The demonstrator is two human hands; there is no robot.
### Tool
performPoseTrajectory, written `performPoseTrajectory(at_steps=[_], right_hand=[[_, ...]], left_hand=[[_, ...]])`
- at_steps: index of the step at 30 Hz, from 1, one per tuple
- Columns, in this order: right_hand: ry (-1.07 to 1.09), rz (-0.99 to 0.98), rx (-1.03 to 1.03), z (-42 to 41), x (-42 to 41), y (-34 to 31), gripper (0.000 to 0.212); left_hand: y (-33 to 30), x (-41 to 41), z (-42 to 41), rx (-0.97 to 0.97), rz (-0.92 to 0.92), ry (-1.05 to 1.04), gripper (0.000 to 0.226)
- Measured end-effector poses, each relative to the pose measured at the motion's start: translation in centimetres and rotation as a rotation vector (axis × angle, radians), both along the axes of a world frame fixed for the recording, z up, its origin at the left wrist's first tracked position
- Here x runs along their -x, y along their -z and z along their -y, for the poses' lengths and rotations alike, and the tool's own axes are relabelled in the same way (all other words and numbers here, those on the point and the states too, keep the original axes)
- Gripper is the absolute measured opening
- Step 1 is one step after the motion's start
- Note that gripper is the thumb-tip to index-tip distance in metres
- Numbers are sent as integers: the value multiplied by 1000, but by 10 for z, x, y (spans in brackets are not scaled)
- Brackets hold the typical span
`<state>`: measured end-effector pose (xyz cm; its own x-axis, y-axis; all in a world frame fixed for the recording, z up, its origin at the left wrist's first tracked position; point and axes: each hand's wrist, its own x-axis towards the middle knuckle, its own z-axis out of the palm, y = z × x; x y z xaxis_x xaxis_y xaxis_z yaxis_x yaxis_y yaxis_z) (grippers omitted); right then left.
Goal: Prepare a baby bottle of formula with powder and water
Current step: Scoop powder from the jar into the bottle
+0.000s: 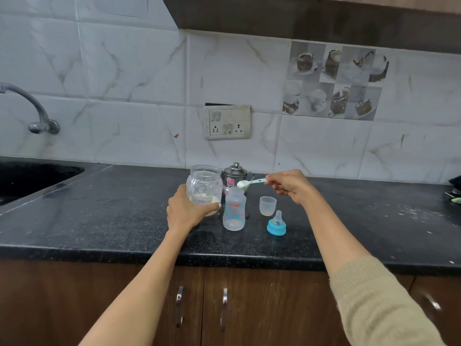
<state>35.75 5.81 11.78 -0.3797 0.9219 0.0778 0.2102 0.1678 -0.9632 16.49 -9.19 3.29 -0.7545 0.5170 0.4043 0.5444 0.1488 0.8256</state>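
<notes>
The dark speckled counter [124, 221] carries everything, and the biggest thing on it is the clear formula jar [204, 186], open at the top with pale powder low inside; it looks rigid and smooth-walled, glass or hard plastic (I cannot tell which), so the left hand [185, 211] is wrapped around its lower body, fingers closed across the label, which seems the right place to steady it. Just to its right stands the baby bottle [234, 208], upright, uncapped, seemingly empty, so probably light and easy to tip if knocked at the neck. Behind it sits a small steel kettle [235, 176]. The right hand [290, 187] pinches the handle end of the scoop [247, 183], whose heaped bowl hovers over the bottle's mouth; loose powder spills readily, so it wants a level hold. Further right stand a clear cap [267, 205] and the blue-ringed teat [276, 224].
</notes>
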Motion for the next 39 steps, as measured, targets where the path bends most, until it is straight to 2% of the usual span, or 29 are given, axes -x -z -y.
performPoseTrajectory(at_steps=[4, 12, 17, 23, 26, 39], right_hand=[[-32, 49, -198, 8, 1, -2, 11], [0, 291, -801, 43, 18, -2, 11], [43, 384, -1024, 65, 21, 12, 16], [10, 442, -1189, 76, 19, 20, 22], [38, 408, -1261, 78, 16, 22, 22], [80, 301, -1194, 78, 8, 35, 17]], left_hand=[[1, 1, 0, 3, -9, -9, 85], [2, 2, -1, -21, -20, -28, 81], [4, 5, -1, -18, -23, -36, 80], [4, 6, 0, -21, -28, -42, 82], [4, 7, -1, -20, -28, -38, 83], [6, 10, -2, -28, -9, -38, 80]])
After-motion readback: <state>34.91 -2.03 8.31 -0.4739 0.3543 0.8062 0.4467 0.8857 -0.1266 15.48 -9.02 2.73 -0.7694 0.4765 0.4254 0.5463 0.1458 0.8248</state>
